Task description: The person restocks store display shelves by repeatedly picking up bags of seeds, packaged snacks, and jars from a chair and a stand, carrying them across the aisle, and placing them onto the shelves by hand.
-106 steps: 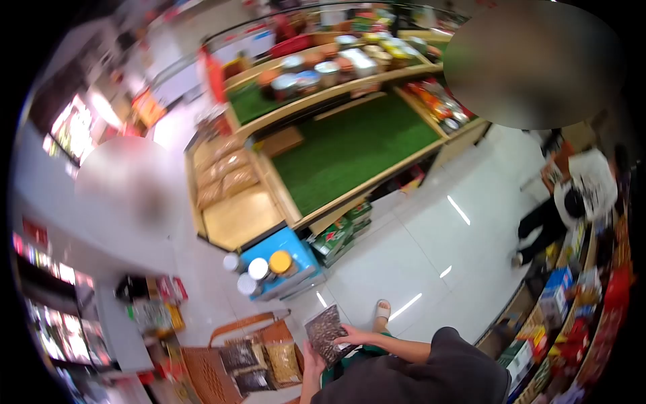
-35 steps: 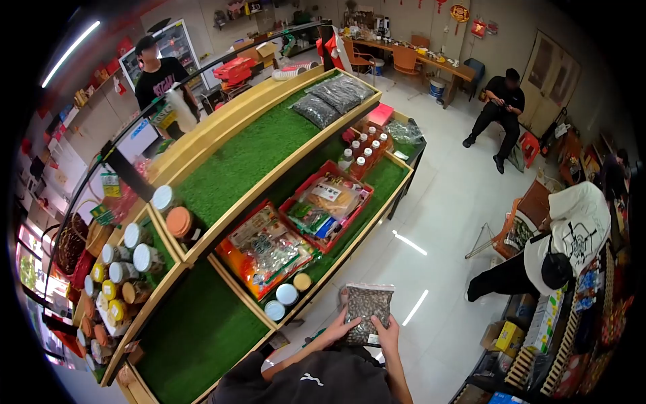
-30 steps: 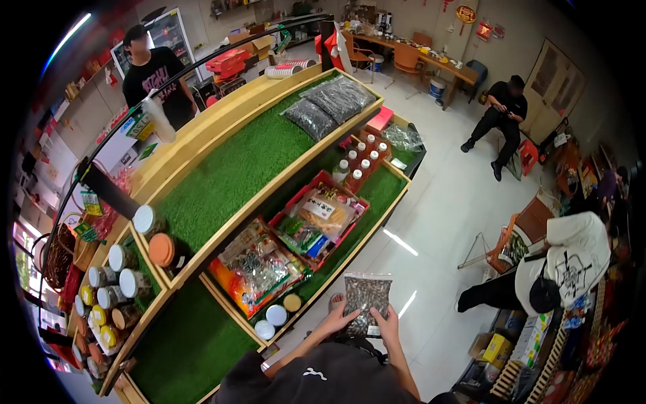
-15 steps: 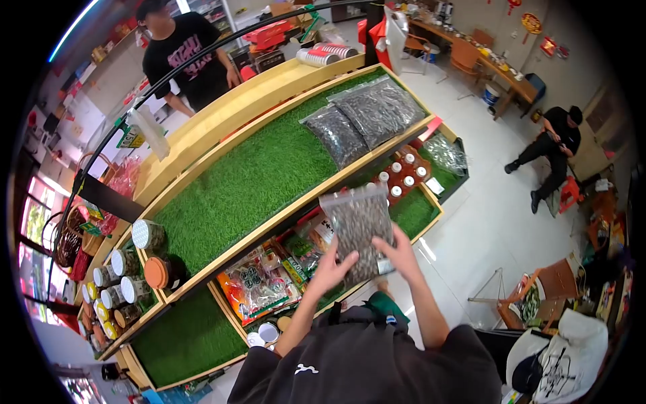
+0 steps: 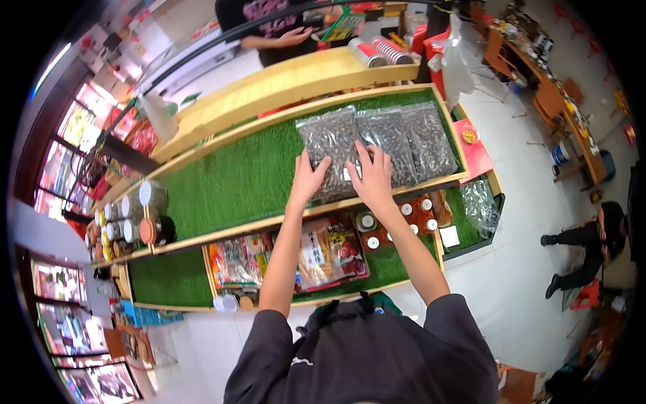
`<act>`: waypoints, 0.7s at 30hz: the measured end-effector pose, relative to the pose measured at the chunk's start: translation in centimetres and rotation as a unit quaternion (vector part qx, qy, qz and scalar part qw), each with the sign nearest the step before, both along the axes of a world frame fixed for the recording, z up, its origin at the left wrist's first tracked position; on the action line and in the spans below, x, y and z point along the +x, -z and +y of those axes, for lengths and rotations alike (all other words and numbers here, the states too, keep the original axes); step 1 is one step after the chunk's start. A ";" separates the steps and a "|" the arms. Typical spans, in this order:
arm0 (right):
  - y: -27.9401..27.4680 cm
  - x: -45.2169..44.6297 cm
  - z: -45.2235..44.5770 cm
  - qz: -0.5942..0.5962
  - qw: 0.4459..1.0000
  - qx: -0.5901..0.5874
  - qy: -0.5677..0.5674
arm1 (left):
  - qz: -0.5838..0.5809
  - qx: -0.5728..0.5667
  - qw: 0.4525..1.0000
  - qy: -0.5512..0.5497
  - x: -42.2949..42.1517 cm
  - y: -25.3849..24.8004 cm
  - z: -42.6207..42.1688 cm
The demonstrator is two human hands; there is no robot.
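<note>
A clear plastic bag of dark seeds point(image 5: 328, 141) lies on the green turf of the upper shelf point(image 5: 229, 178), near its front edge. My left hand point(image 5: 309, 178) grips the bag's lower left side, thumb on top. On its lower right side rests my right hand point(image 5: 372, 176), with the thumb on the bag and the fingers reaching over its right edge. Directly to the right, touching or nearly touching it, are two similar bags, a middle one point(image 5: 389, 138) and a right one point(image 5: 428, 141).
Jars point(image 5: 153, 195) stand at the shelf's left end. The lower tier holds packaged food point(image 5: 326, 252) and capped bottles point(image 5: 424, 215). Stacked cups point(image 5: 369, 52) lie on the wooden ledge behind. A person point(image 5: 279, 34) stands across the display; another person point(image 5: 595, 239) sits at the right.
The held bag has moved from in front of the display up onto the upper shelf, left of the other bags. Both hands moved forward with it, and the view has turned right and closer.
</note>
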State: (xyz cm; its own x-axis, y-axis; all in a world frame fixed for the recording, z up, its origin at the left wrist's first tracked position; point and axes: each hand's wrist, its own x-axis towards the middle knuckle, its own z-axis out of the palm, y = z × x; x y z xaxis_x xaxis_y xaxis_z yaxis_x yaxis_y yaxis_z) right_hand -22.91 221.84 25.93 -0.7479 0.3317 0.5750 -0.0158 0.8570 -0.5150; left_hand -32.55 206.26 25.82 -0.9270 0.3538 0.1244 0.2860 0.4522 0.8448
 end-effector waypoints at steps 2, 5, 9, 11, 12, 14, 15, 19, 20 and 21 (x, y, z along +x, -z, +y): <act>0.9 0.7 -0.2 0.002 1.000 0.008 -0.013 | -0.008 -0.014 1.000 -0.015 0.0 0.9 -0.4; -1.9 1.8 1.1 -0.011 0.999 0.045 0.018 | 0.067 -0.043 0.994 -0.069 0.6 -1.4 0.4; -1.6 1.1 6.7 -0.043 0.991 0.093 0.082 | 0.168 -0.118 0.978 -0.029 0.1 -3.8 3.3; 0.3 1.7 7.5 -0.057 0.992 0.079 0.077 | 0.107 -0.063 0.992 -0.038 1.3 -2.7 4.2; 0.7 1.7 7.6 -0.067 0.991 0.081 0.077 | 0.112 -0.080 0.990 -0.044 1.7 -2.6 4.3; 0.9 1.5 8.1 -0.070 0.991 0.085 0.075 | 0.136 -0.108 0.983 -0.057 2.3 -2.4 4.6; 0.5 1.5 8.4 -0.071 0.991 0.085 0.073 | 0.134 -0.109 0.983 -0.059 2.6 -2.6 4.8; -0.2 0.8 9.9 -0.067 0.993 0.082 0.049 | 0.129 -0.150 0.977 -0.077 3.2 -3.0 6.0; -0.2 0.6 10.2 -0.068 0.993 0.088 0.049 | 0.132 -0.153 0.976 -0.082 3.2 -2.8 6.2; -0.1 0.4 10.4 -0.069 0.992 0.093 0.048 | 0.135 -0.157 0.974 -0.086 3.3 -2.8 6.4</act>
State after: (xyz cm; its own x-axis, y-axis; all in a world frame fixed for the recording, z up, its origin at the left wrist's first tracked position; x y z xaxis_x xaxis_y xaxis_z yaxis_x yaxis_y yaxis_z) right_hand -22.47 232.20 26.08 -0.7940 0.3036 0.5267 0.1311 0.9315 -0.3393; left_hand -29.27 212.68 28.60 -0.9246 0.2553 0.2827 0.3753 0.7376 0.5614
